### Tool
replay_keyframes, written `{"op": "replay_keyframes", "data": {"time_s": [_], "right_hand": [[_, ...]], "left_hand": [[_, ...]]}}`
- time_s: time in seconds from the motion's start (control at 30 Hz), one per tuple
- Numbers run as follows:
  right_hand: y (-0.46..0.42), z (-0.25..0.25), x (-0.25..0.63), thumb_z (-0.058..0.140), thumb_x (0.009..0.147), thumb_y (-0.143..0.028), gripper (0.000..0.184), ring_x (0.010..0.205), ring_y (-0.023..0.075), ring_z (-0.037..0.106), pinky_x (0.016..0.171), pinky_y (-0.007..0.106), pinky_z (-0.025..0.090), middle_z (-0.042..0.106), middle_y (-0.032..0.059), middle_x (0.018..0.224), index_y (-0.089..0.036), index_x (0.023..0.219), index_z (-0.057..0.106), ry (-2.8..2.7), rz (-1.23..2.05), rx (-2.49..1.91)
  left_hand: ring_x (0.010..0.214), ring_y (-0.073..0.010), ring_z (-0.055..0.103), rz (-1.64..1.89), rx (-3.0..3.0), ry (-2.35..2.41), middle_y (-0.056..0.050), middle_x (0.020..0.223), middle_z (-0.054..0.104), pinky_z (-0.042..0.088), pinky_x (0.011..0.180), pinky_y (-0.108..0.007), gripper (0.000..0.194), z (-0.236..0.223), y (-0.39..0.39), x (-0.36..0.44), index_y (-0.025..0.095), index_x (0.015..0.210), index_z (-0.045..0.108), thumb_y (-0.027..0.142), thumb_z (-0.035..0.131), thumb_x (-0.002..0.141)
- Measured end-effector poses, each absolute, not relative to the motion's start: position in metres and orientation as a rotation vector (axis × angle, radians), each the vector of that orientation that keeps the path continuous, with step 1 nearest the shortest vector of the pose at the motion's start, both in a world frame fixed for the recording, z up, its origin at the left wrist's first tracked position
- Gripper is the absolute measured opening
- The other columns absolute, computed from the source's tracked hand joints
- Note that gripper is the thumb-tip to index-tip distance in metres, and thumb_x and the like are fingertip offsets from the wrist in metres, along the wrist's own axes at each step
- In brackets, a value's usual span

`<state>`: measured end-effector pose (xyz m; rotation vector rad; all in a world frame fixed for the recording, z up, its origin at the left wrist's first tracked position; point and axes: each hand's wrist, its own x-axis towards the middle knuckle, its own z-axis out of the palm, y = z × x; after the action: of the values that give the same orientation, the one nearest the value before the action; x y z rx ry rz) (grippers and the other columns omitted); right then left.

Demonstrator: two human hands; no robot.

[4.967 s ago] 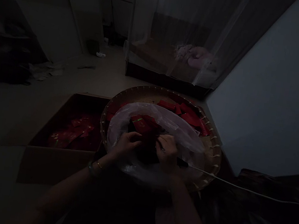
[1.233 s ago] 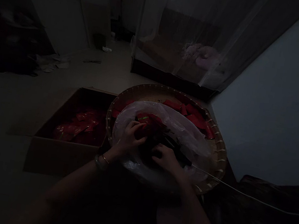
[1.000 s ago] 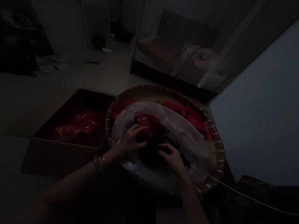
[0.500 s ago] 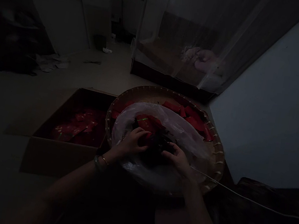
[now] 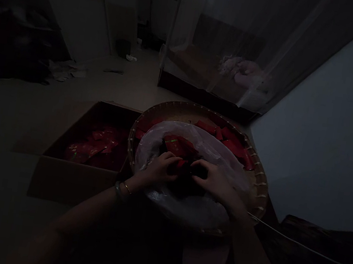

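The light is very dim. My left hand (image 5: pixel 160 167), with two bracelets at the wrist, pinches a small red packet (image 5: pixel 181 164) between thumb and fingers. Facing it from the right, my right hand (image 5: pixel 214 180) has its thumb and fingers curled in at the packet's other side; what is between them is too dark to make out. Both hands are over a clear plastic bag (image 5: pixel 225 160) spread open inside a round woven bamboo tray (image 5: pixel 263 195). More red packets (image 5: pixel 181 146) and dark contents lie in the bag, just beyond my fingers.
Several red packets (image 5: pixel 236 148) lie along the tray's far right side. To the left stands an open cardboard box (image 5: pixel 74 183) with many red packets (image 5: pixel 94 145) inside. A white cord (image 5: pixel 296 242) runs off right. Behind is a netted bed (image 5: pixel 206 72); a wall (image 5: pixel 337 130) stands right.
My right hand has moved in closer to my left hand, its fingers now arched toward the red packet. My left hand keeps its hold. The whole view has shifted slightly.
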<state>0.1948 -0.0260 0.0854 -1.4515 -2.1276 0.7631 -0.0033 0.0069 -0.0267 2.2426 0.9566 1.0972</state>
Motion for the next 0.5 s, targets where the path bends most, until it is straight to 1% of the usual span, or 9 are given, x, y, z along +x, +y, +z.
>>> {"op": "replay_keyframes", "data": {"time_s": [0.13, 0.23, 0.3, 0.37, 0.5], "right_hand": [[-0.024, 0.083, 0.186, 0.056, 0.065, -0.003, 0.035, 0.086, 0.0198, 0.064, 0.079, 0.032, 0.048, 0.069, 0.0049, 0.093, -0.020, 0.094, 0.065, -2.263, 0.551, -1.525], [-0.023, 0.081, 0.181, 0.057, 0.066, -0.003, 0.038, 0.089, 0.0218, 0.063, 0.082, 0.036, 0.048, 0.067, 0.0077, 0.097, -0.018, 0.100, 0.064, -2.305, 0.446, -1.558], [-0.023, 0.079, 0.178, 0.057, 0.066, -0.003, 0.041, 0.092, 0.0221, 0.062, 0.085, 0.037, 0.049, 0.065, 0.0083, 0.101, -0.018, 0.104, 0.063, -2.281, 0.433, -1.538], [-0.023, 0.076, 0.176, 0.057, 0.065, -0.003, 0.044, 0.094, 0.0217, 0.061, 0.085, 0.037, 0.050, 0.064, 0.0084, 0.103, -0.018, 0.107, 0.061, -2.211, 0.475, -1.507], [-0.029, 0.073, 0.173, 0.056, 0.069, -0.009, 0.043, 0.096, 0.0203, 0.061, 0.075, 0.032, 0.057, 0.060, 0.0087, 0.109, -0.020, 0.110, 0.059, -1.988, 0.752, -1.399]], "left_hand": [[0.100, -0.0216, 0.054, 1.088, 2.269, 0.952, -0.010, 0.111, 0.053, 0.049, 0.086, -0.036, 0.055, -0.026, 0.006, -0.004, 0.018, 0.121, 0.053, 0.024, 0.070, 0.069], [0.100, -0.0219, 0.054, 1.117, 2.272, 0.954, -0.010, 0.112, 0.052, 0.049, 0.086, -0.037, 0.056, -0.027, 0.006, -0.003, 0.018, 0.122, 0.052, 0.025, 0.070, 0.069], [0.100, -0.0218, 0.054, 1.142, 2.268, 0.961, -0.010, 0.111, 0.052, 0.049, 0.085, -0.037, 0.056, -0.027, 0.006, -0.003, 0.018, 0.122, 0.052, 0.025, 0.070, 0.069], [0.098, -0.0215, 0.055, 1.141, 2.264, 0.974, -0.009, 0.110, 0.053, 0.049, 0.084, -0.036, 0.056, -0.028, 0.006, -0.002, 0.018, 0.121, 0.052, 0.025, 0.070, 0.069], [0.095, -0.0205, 0.056, 1.137, 2.251, 0.996, -0.008, 0.108, 0.053, 0.050, 0.082, -0.035, 0.057, -0.028, 0.006, -0.002, 0.020, 0.121, 0.052, 0.026, 0.071, 0.068]]}}
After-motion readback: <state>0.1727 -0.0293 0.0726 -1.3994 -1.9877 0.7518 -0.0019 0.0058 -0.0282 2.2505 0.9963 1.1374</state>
